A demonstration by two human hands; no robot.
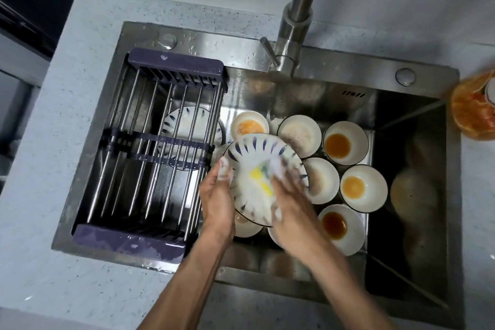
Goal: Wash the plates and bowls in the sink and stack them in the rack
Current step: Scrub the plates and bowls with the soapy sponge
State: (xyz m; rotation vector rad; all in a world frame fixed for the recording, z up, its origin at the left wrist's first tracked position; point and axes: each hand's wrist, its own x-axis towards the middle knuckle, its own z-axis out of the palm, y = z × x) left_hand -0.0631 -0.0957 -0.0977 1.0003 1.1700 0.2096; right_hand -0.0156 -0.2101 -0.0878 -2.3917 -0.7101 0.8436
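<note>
My left hand [218, 195] grips the left rim of a white plate with blue dashes [254, 158], held tilted over the sink [417, 80]. Foam covers the plate's face. My right hand [289, 203] presses a yellow and green sponge [261, 178] against the plate, fingers blurred and soapy. Several white bowls with orange-brown residue [345, 142] sit on the sink floor to the right and below. Another blue-dashed plate [187, 126] lies under the purple-ended wire rack [152, 147], which spans the sink's left side and holds no dishes.
The steel faucet [294, 21] rises at the back centre, above the bowls. An orange bottle [474, 107] stands on the counter at the right edge. Grey speckled countertop [67, 289] surrounds the sink. The sink's right part is dark and bare of dishes.
</note>
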